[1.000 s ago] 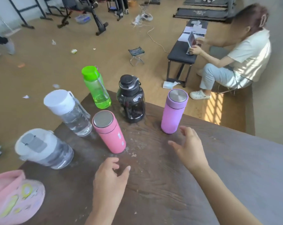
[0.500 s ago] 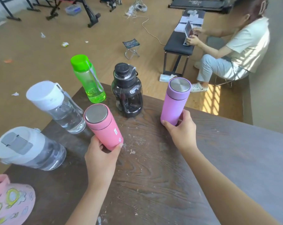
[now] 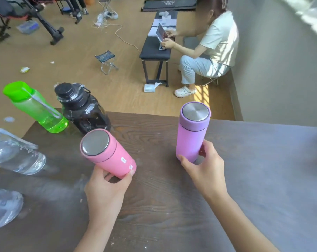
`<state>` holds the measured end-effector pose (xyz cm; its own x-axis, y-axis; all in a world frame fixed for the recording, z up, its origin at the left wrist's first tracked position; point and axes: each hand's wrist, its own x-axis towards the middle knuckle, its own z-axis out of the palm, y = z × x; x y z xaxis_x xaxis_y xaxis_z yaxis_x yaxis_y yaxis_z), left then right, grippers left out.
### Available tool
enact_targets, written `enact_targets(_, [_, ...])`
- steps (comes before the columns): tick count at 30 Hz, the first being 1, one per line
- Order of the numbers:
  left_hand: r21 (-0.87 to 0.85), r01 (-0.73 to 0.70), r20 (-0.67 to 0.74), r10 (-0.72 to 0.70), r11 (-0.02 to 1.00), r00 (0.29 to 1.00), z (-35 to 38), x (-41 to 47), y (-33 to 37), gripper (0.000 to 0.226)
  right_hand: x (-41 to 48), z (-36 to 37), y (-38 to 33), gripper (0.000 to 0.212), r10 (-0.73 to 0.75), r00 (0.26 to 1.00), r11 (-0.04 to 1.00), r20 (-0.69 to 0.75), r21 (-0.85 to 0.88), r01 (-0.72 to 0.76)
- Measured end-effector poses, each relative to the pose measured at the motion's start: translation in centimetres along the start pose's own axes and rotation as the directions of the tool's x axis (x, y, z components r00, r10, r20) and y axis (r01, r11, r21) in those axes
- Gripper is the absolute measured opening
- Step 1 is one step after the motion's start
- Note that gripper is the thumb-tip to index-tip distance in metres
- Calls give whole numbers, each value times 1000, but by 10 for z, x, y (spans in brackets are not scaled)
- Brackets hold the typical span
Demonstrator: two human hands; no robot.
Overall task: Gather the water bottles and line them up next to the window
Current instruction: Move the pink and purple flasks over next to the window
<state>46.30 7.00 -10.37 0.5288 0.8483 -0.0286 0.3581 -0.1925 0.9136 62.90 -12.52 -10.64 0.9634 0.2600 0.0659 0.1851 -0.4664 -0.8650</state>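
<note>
My left hand (image 3: 106, 188) grips the base of a pink flask (image 3: 106, 153) with a steel lid, tilted to the left above the dark wooden table (image 3: 172, 206). Wrapped around the bottom of a purple flask (image 3: 192, 131), my right hand (image 3: 206, 171) keeps it upright. At the table's far left edge stand a green bottle (image 3: 37, 108) and a black jug (image 3: 81, 110). Two clear bottles, one (image 3: 13, 153) above the other (image 3: 3, 208), sit at the left border, partly cut off.
Beyond the table a person (image 3: 214, 46) sits on a low stool by a black bench (image 3: 155, 48), against a grey wall (image 3: 281, 70) with a bright window ledge (image 3: 314, 17) at top right. A small folding stool (image 3: 106, 60), cables and exercise gear are on the floor.
Both hands went from open over the table to gripping the pink and purple flasks, which have shifted right; the pink one is now tilted and lifted. The view has panned right.
</note>
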Motion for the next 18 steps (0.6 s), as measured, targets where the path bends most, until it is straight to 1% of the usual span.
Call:
enact_targets(4, [-2, -93, 186, 92, 996, 978, 70, -30, 38, 41, -32, -70, 28, 50, 78, 990, 997, -120, 25, -76])
enact_targets(7, [-10, -172, 346, 165, 985, 924, 126, -64, 67, 46, -64, -127, 51, 46, 130, 962, 991, -241, 28, -127])
enact_targets(9, [-29, -233, 441, 222, 972, 870, 159, -94, 86, 52, -89, -163, 68, 46, 172, 933, 984, -317, 23, -174])
enact_targets(12, [-64, -316, 563, 296, 947, 771, 204, -148, 108, 50, -132, -213, 95, 48, 250, 869, 966, -426, 47, -255])
enact_targets(15, [-106, -360, 660, 337, 927, 672, 246, -205, 118, 48, -178, -255, 122, 47, 315, 792, 943, -522, 79, -323])
enact_targets(18, [-147, -371, 732, 353, 917, 583, 281, -255, 127, 44, -215, -289, 142, 46, 335, 727, 929, -600, 81, -361])
